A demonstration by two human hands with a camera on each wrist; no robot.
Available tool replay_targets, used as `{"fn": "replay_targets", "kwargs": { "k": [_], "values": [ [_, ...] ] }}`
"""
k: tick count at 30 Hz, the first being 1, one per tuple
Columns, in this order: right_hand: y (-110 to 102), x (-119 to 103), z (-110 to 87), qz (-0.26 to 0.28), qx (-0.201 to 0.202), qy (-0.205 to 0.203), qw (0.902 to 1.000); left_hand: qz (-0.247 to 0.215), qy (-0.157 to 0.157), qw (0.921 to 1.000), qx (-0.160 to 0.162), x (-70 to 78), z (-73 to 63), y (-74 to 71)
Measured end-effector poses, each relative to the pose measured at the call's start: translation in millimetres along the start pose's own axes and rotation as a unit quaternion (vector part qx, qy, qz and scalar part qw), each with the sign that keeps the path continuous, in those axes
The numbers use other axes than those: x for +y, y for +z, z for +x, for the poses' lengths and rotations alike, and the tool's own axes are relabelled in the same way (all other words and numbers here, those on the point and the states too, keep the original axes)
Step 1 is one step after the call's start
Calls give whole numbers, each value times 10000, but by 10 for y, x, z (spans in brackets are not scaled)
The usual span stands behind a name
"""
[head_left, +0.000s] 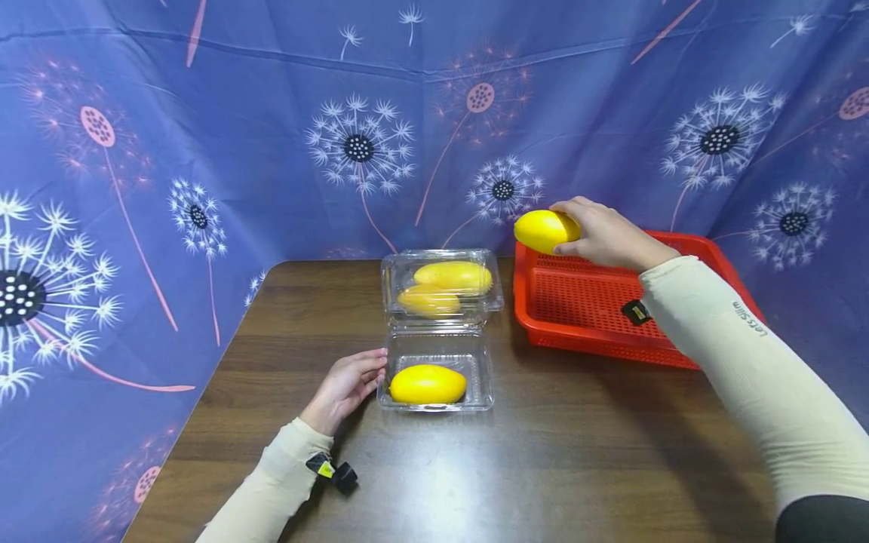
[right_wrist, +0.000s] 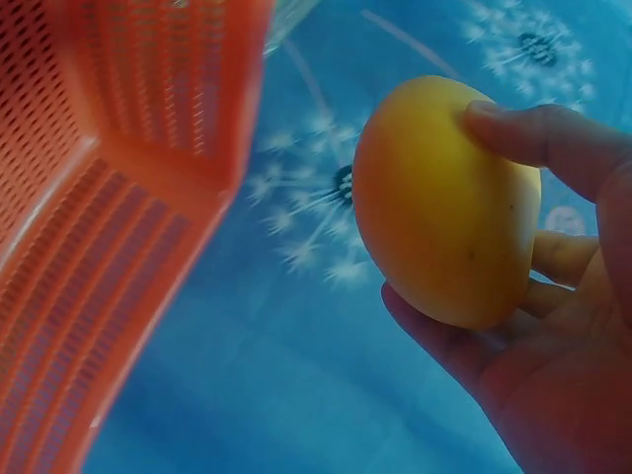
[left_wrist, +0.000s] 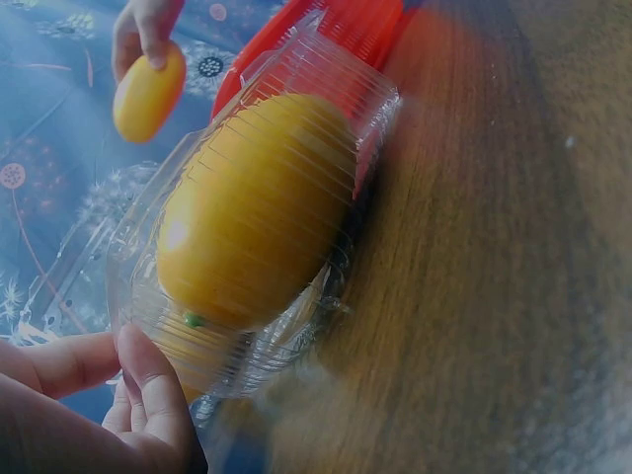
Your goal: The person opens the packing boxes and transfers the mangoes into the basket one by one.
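Note:
My right hand holds a yellow mango in the air above the left rim of the red basket. In the right wrist view, the thumb lies on one side of this mango and the fingers on the other. With thumb and fingertips, my left hand pinches the left edge of a clear plastic clamshell box on the table. One mango lies in its front half. Through clear plastic behind it, two more mangoes show.
A red perforated plastic basket stands at the back right, under my right forearm. The brown wooden table reaches back to a blue curtain with a dandelion print.

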State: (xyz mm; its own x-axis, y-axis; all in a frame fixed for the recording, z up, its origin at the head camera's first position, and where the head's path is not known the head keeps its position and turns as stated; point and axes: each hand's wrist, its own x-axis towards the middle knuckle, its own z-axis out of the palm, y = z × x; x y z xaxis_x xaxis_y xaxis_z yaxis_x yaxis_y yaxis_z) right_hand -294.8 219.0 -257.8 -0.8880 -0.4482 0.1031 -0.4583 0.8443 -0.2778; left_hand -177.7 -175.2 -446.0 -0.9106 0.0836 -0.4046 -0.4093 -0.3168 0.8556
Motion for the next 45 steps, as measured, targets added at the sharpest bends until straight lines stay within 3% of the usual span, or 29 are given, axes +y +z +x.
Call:
{"fn": "replay_targets", "kwargs": {
  "k": [11,27,45],
  "values": [
    [137,353,192,-80,-328,390,9987,27,4,9999,-117,15,-11,-35],
    [587,751,413,-341,-965,790,9916,-100,3,9999,-24,-12,8,-9],
    [950,928,508,-453,-1645,660,9831,-128,-11,9999,-18,-6,26,8]
  ]
}}
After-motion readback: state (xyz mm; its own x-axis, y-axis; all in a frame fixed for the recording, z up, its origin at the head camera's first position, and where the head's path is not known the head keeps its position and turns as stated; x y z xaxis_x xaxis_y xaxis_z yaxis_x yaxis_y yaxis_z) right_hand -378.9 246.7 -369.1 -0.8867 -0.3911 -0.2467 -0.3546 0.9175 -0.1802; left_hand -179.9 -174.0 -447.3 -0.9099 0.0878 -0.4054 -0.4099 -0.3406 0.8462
